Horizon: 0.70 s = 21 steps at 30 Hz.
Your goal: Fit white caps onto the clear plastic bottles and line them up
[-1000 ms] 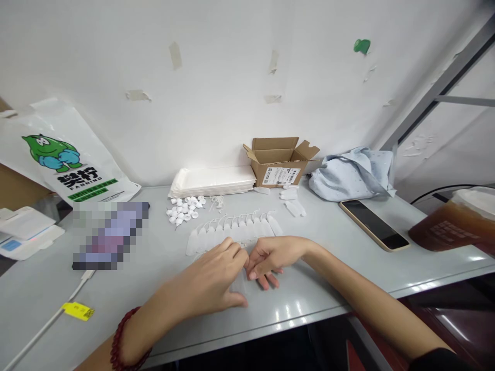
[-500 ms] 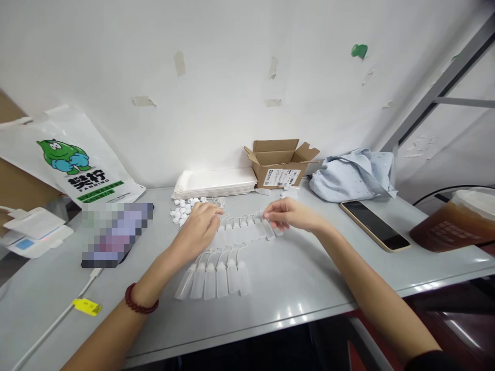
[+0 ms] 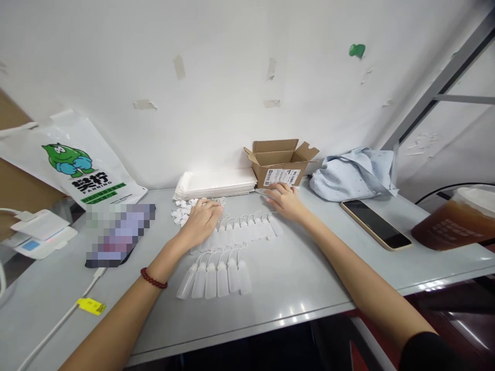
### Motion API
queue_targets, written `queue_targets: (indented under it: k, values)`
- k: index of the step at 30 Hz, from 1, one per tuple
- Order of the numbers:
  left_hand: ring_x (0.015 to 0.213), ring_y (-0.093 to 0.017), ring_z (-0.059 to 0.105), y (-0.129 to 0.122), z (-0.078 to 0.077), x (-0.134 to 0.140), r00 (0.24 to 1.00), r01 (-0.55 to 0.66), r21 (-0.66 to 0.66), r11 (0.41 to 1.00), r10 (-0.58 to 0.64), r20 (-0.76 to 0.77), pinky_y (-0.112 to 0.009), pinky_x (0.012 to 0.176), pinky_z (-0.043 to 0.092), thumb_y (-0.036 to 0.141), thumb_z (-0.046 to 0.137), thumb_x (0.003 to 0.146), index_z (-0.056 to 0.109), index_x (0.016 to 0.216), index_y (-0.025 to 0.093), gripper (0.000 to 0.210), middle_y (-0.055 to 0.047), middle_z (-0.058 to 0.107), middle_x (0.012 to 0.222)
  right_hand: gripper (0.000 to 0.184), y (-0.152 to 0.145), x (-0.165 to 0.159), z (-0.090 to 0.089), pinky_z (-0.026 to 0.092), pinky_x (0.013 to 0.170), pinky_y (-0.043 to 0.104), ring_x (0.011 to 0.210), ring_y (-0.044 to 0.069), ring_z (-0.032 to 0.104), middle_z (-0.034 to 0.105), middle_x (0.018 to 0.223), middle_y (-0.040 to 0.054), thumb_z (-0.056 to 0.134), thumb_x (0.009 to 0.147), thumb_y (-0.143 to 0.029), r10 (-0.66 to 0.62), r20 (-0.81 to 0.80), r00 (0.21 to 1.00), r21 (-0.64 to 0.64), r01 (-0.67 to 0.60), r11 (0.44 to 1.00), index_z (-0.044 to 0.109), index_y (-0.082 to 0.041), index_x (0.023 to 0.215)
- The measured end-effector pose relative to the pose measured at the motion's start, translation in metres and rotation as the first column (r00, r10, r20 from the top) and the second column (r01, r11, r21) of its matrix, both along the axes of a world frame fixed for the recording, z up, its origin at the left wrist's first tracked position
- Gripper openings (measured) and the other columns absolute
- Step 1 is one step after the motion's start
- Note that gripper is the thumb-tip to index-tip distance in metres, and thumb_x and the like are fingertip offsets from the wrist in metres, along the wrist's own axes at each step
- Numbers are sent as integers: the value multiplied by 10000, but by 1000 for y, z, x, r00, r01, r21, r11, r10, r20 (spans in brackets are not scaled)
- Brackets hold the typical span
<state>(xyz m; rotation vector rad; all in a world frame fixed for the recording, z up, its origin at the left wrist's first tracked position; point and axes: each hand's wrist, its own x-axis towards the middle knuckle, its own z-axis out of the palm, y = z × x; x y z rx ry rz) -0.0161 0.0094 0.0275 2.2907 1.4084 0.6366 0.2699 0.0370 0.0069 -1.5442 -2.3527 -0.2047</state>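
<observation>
My left hand rests low beside a pile of small white caps and clear small pieces; its fingers reach forward and their undersides are hidden. Under and right of it lies a row of translucent squeeze bottles with thin curved tubes at their tops, partly covered by that hand. Nearer me is a second row of such bottles, also with curved tubes. My right hand has its fingers apart, just in front of the cardboard box, over loose translucent pieces on the table.
An open cardboard box and a stack of white envelopes stand against the wall. To the right are a light blue cloth bag, a phone and a drink cup. At left: a pixelated phone, cable and white bag.
My right hand has left the right end of the far row and moved back toward the box, its fingers spreading. A bottle shows at that row's end. My left hand has shifted slightly.
</observation>
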Motion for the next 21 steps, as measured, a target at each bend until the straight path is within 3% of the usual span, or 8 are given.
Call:
queue_targets:
  k: [5,11,15,21]
  values:
    - [1151,-279,366,-2,0,1,1000,-1,39,999,2,-5,-480,1021,240,429,275,928,636,941,198,429,-57,608,1140,374,1,-2,-6,236,965,583,1298,354,282,464,1375,96,332,957,-393,7,91,996,-16,-5,1000,593,-237,1174]
    - [1171,-283,398,-3,3,1,979,-79,-20,997,82,186,-423,1029,266,488,312,911,651,946,186,455,-76,626,1080,350,2,-1,-7,244,959,566,1234,333,361,558,1223,125,358,951,-375,-14,78,997,-31,16,999,625,-225,1120]
    - [1203,-298,415,-3,10,-2,898,-111,-177,978,175,404,-408,1026,277,534,403,869,694,949,209,444,-68,637,1136,323,1,-3,-6,272,920,501,1140,303,424,591,1126,129,373,946,-333,-11,61,998,-39,13,999,633,-219,1101]
    - [1160,-309,486,0,16,-8,734,-64,-405,912,318,600,-376,904,395,564,448,840,704,1002,170,498,-106,606,1241,288,-2,-4,0,288,867,424,1037,284,470,598,1050,144,426,914,-285,-20,34,999,-22,20,1000,609,-194,1118]
